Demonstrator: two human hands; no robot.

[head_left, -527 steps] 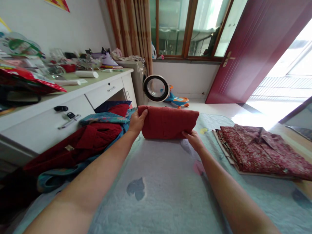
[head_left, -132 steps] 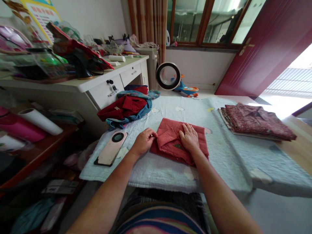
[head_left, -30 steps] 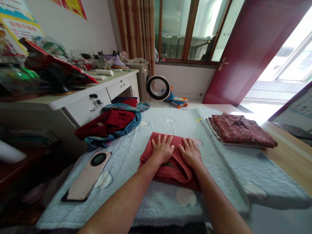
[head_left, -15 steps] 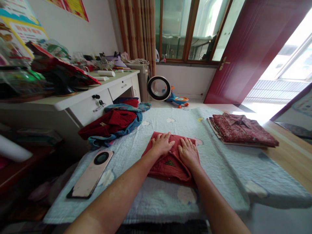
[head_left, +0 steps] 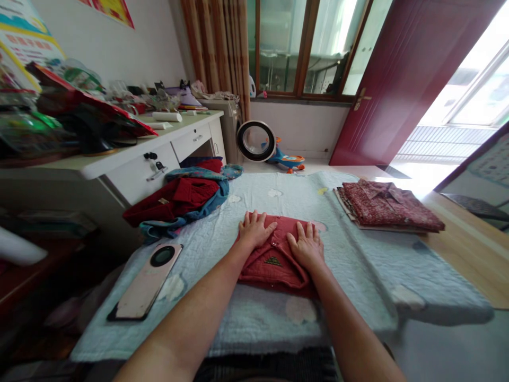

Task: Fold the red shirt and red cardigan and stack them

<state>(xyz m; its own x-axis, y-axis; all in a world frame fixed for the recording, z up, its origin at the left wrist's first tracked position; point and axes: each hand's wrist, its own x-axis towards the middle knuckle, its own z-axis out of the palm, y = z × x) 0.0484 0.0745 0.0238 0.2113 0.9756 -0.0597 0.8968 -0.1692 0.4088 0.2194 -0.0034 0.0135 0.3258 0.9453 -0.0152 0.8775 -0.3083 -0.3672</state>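
Note:
A red garment [head_left: 274, 254], folded into a compact rectangle with its collar and a dark label facing up, lies on the pale blue cloth [head_left: 207, 233]. My left hand [head_left: 254, 231] rests flat on the garment's upper left part, fingers spread. On its right side lies my right hand [head_left: 308, 245], palm down with the fingers apart. Buttons show between the two hands. A stack of folded patterned clothes [head_left: 389, 207] sits to the right, and a loose heap of dark red and blue clothes [head_left: 183, 199] lies to the left.
A pink phone [head_left: 147, 284] lies near the cloth's left edge. Behind it stands a white desk [head_left: 159, 154] covered with clutter. A round washer door [head_left: 256, 140] hangs open at the back, beside a blue and orange toy [head_left: 287, 159].
My left hand has shifted slightly left across the garment, showing more of its button strip. The whole view has also moved a little.

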